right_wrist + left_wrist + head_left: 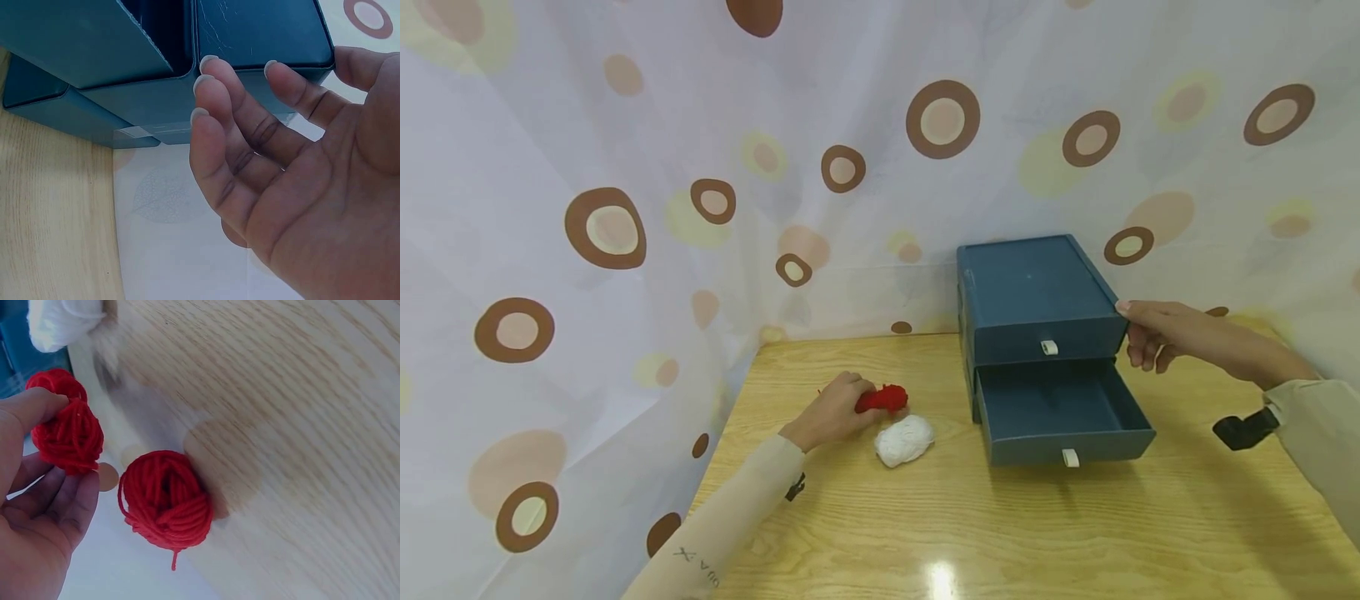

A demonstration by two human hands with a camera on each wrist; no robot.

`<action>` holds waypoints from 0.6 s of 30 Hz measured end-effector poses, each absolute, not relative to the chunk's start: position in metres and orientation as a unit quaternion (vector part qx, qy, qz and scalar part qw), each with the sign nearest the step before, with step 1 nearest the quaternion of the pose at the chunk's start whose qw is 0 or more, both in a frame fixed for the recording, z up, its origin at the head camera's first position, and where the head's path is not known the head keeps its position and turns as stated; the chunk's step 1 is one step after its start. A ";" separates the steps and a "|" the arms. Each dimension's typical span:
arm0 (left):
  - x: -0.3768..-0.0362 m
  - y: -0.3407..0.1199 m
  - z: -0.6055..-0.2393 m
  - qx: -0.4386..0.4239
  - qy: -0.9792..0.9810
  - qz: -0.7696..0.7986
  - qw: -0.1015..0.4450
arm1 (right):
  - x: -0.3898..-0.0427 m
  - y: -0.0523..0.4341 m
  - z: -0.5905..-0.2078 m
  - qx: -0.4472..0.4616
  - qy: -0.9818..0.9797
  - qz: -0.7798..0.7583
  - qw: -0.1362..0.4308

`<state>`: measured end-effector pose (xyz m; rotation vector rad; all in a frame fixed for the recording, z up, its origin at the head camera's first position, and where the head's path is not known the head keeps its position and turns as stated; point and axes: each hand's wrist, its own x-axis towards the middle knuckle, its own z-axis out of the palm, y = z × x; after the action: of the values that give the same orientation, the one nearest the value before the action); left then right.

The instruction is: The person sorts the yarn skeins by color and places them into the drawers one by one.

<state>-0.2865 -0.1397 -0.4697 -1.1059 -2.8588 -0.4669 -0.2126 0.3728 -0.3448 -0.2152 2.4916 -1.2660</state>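
Observation:
My left hand [835,412] grips a red yarn bundle [69,437] between thumb and fingers, low over the table. Beside that hand lies a second red yarn ball [165,500], mostly hidden behind the hand in the head view. A white yarn ball [904,440] rests on the wood just nearer than the held red yarn. My right hand [1187,337] touches the upper front right corner of a blue two-drawer box [1037,279], its other fingers loosely curved beside the side wall. The lower drawer [1067,448] is pulled out, its bare floor showing; the upper drawer [1011,343] is closed.
The light wooden table [1000,533] runs under everything. A patterned curtain [865,75] hangs behind the box and along the left side. White pull tabs [1071,457] stick out from the drawer fronts.

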 end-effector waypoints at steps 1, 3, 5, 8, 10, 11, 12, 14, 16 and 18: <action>-0.286 -0.139 -0.469 -0.357 -0.921 -0.153 0.021 | -0.212 0.373 -0.345 -0.075 0.876 -0.446 0.168; -0.286 -0.138 -0.468 -0.357 -0.921 -0.157 0.021 | -0.212 0.373 -0.345 -0.075 0.876 -0.445 0.168; -0.285 -0.137 -0.467 -0.356 -0.920 -0.159 0.022 | -0.212 0.373 -0.344 -0.075 0.877 -0.444 0.167; -0.285 -0.136 -0.465 -0.358 -0.919 -0.163 0.023 | -0.212 0.373 -0.343 -0.076 0.879 -0.439 0.167; -0.284 -0.136 -0.463 -0.359 -0.918 -0.165 0.024 | -0.211 0.373 -0.343 -0.078 0.881 -0.437 0.166; -0.284 -0.135 -0.463 -0.360 -0.918 -0.167 0.023 | -0.211 0.373 -0.343 -0.080 0.881 -0.436 0.164; -0.284 -0.135 -0.462 -0.360 -0.918 -0.167 0.024 | -0.211 0.373 -0.343 -0.082 0.882 -0.434 0.163; -0.283 -0.135 -0.462 -0.361 -0.917 -0.166 0.023 | -0.210 0.372 -0.342 -0.081 0.883 -0.434 0.162; -0.282 -0.135 -0.461 -0.363 -0.917 -0.166 0.023 | -0.211 0.372 -0.342 -0.078 0.883 -0.433 0.163; -0.281 -0.134 -0.461 -0.364 -0.915 -0.169 0.024 | -0.211 0.372 -0.342 -0.076 0.883 -0.433 0.165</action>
<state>-0.2808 -0.1343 -0.4610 -1.1270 -2.8327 -0.5234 -0.2107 0.3718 -0.3424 -0.2154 2.5142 -1.2347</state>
